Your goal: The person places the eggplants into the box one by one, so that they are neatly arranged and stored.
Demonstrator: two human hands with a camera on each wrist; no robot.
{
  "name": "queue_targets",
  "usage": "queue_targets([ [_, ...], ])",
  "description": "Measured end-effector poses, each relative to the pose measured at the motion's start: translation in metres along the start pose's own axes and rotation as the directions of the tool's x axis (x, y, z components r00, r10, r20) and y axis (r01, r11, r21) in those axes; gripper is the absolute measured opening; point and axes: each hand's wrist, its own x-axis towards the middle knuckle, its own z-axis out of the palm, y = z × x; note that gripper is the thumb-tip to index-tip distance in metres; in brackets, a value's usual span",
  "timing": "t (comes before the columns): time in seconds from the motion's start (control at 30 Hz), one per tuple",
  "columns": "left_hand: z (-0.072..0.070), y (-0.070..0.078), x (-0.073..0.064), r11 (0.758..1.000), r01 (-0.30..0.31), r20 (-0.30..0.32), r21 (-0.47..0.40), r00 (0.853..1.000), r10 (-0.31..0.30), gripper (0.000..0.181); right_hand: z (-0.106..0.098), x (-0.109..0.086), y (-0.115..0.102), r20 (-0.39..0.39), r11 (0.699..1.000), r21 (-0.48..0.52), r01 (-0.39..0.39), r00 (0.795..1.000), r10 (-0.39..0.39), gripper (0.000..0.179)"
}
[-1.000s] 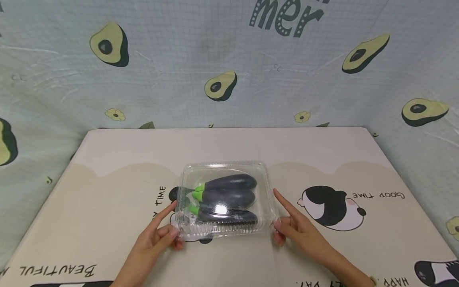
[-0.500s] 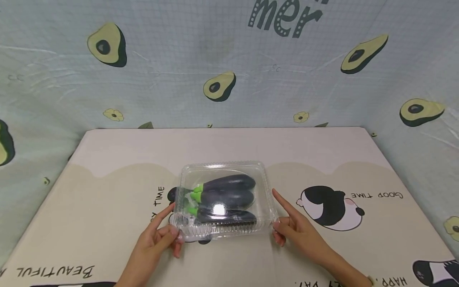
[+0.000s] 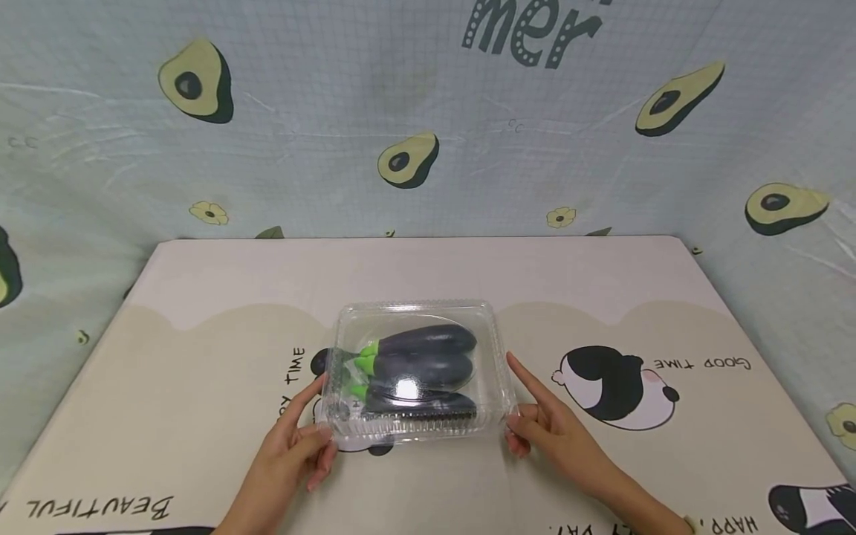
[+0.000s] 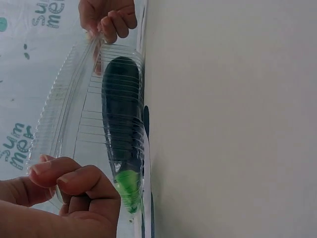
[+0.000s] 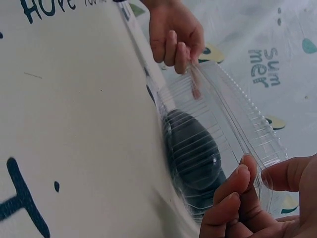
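A clear plastic clamshell box (image 3: 491,357) with its lid down lies in the middle of the table. Inside are three dark purple eggplants (image 3: 421,369), their green stem ends toward the left. At the near left corner my left hand (image 3: 284,449) pinches the rim between thumb and curled fingers, its index finger stretched along the side. My right hand (image 3: 558,431) pinches the near right corner in the same way, index finger pointing up beside the wall. In the left wrist view one eggplant (image 4: 121,114) shows through the ribbed wall. The hands hide the box's near corners.
A pale tablecloth (image 3: 635,275) printed with cartoon dogs and words covers the table. Curtains (image 3: 301,96) with avocado prints hang behind it and at both sides. Table surface surrounds the box.
The left hand's lower fingers have shifted slightly downward and inward under the rim. Box, eggplants and right hand stay almost where they were; the head view drifts a little.
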Motion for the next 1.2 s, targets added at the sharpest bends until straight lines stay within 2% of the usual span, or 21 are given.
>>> queue_targets([
  [0.23, 0.0025, -0.0023, 0.0006, 1.000, 0.030, -0.059, -0.006, 0.998, -0.030, 0.061, 0.0019, 0.0010, -0.0012, -0.028, 0.999, -0.011, -0.037, 0.999, 0.037, 0.071],
  [0.43, 0.0036, 0.0003, 0.0014, 0.998, 0.056, -0.029, -0.016, 0.998, -0.057, 0.058, 0.0035, 0.0012, -0.0010, -0.046, 0.999, -0.007, -0.033, 0.998, 0.033, 0.071],
  [0.57, 0.0034, -0.0002, 0.0017, 0.998, 0.042, -0.010, -0.037, 0.999, -0.042, 0.058, 0.0040, 0.0012, -0.0010, -0.046, 1.000, 0.000, -0.026, 0.999, 0.026, 0.071],
  [0.67, 0.0027, -0.0026, 0.0021, 0.999, 0.009, 0.001, -0.053, 1.000, -0.009, 0.058, 0.0038, 0.0011, -0.0013, -0.050, 0.999, -0.004, -0.035, 0.998, 0.035, 0.071],
  [0.93, 0.0033, -0.0061, 0.0023, 0.997, 0.000, -0.007, -0.075, 1.000, 0.000, 0.061, 0.0035, 0.0006, -0.0022, -0.057, 0.999, -0.006, -0.054, 0.997, 0.054, 0.071],
  [1.2, 0.0037, -0.0063, 0.0018, 0.997, 0.008, -0.009, -0.083, 1.000, -0.008, 0.061, 0.0039, 0.0013, -0.0008, -0.054, 0.999, 0.020, -0.037, 0.998, 0.038, 0.072],
])
